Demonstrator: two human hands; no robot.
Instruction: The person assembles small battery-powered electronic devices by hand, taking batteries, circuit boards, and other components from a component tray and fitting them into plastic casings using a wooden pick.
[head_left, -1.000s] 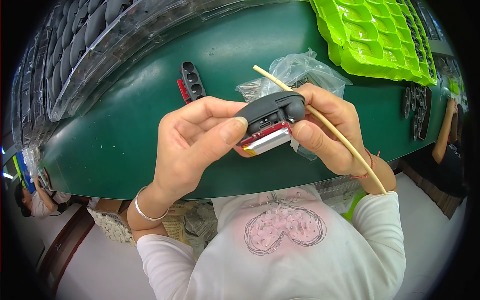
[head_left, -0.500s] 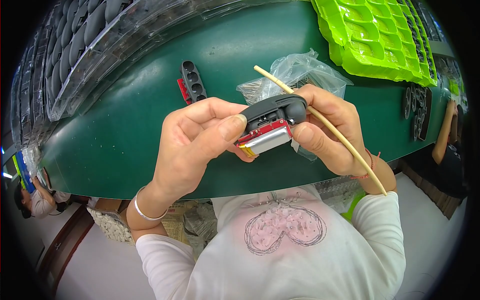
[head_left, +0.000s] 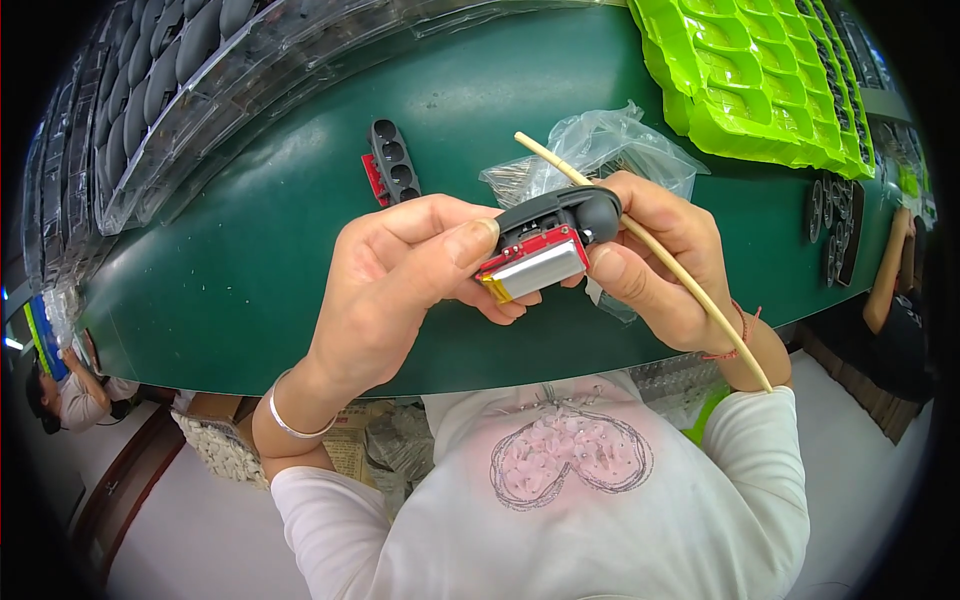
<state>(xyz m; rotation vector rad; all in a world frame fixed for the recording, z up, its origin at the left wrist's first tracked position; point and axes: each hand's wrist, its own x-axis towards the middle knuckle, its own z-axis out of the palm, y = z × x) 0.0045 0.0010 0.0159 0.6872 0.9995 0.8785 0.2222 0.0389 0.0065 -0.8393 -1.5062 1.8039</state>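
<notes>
Between my two hands, above the green table, is a dark grey plastic housing [head_left: 537, 208]. A red circuit board [head_left: 545, 243] shows along its open side, with a silver battery [head_left: 537, 273] with yellow tape at one end. My left hand [head_left: 395, 270] pinches the left end, thumb in front and fingers behind and below. My right hand [head_left: 665, 265] grips the right end between thumb and fingers. A thin wooden stick [head_left: 690, 283] also runs through my right hand, slanting from beyond the housing back past my wrist. Some of the fingertips are hidden behind the housing.
Another dark part with round cups [head_left: 394, 160] and a red board lies beyond my left hand. Behind the housing sits a clear bag [head_left: 630, 140] of thin metal pieces. Bright green trays [head_left: 740, 90] stand far right, clear trays [head_left: 180, 130] of grey shells far left. Other people work at both sides.
The housing has tilted slightly and shifted a little right, with both hands keeping their grip. More of my left fingers shows beneath the battery.
</notes>
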